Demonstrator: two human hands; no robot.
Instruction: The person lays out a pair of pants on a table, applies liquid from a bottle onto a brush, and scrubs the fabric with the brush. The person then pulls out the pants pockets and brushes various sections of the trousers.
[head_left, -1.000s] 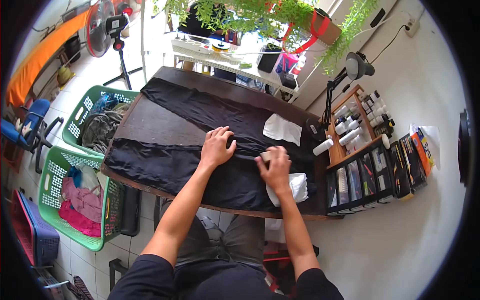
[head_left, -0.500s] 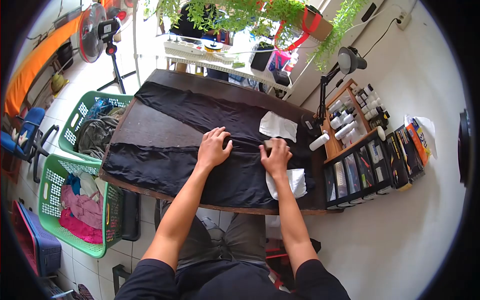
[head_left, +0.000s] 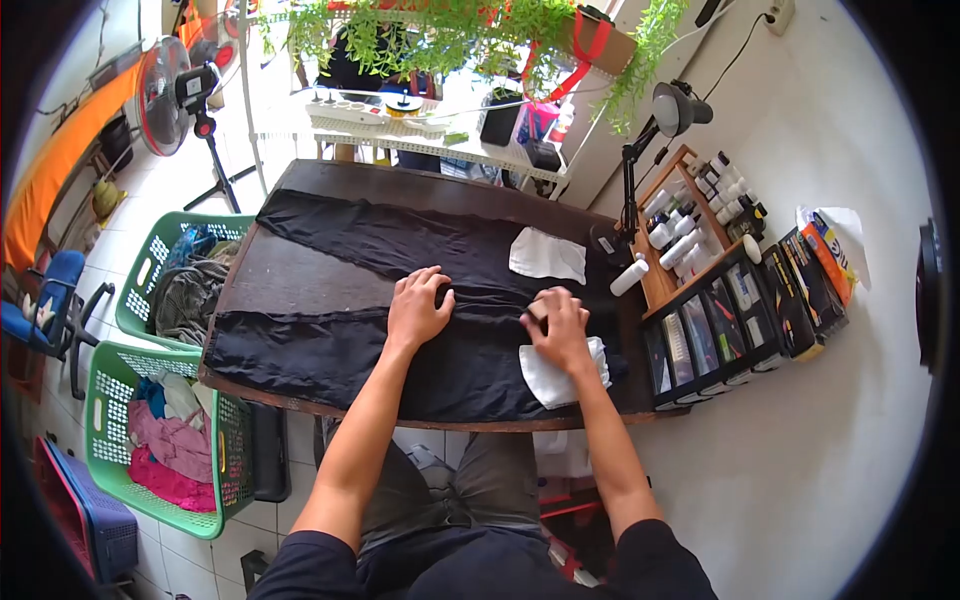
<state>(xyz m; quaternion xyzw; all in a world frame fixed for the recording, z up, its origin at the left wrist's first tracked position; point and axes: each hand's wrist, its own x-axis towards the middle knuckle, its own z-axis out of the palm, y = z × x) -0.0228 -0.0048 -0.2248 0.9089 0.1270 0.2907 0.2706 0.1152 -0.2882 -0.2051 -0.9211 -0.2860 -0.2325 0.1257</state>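
Black trousers [head_left: 300, 350] lie across the dark wooden table [head_left: 300, 272], legs spread toward the left. My left hand [head_left: 420, 308] rests on them near where the legs join, fingers apart, holding nothing. Over the waist part, my right hand [head_left: 558, 325] has its fingers curled round a small pale block [head_left: 539, 309]. White pocket cloth [head_left: 548, 254] lies flat beyond my right hand. A second white cloth [head_left: 545, 380] is nearer to me, partly beneath my right wrist.
Two green baskets [head_left: 222, 470] of clothes stand left of the table. A desk lamp [head_left: 675, 108], a wooden rack of bottles [head_left: 650, 285] and a black drawer unit [head_left: 660, 365] stand at the right. A fan [head_left: 165, 95] is at the back left.
The view has shifted a little. My right hand has moved slightly over the cloth with the block in it, now nearer the lower white cloth. My left hand has stayed on the trousers.
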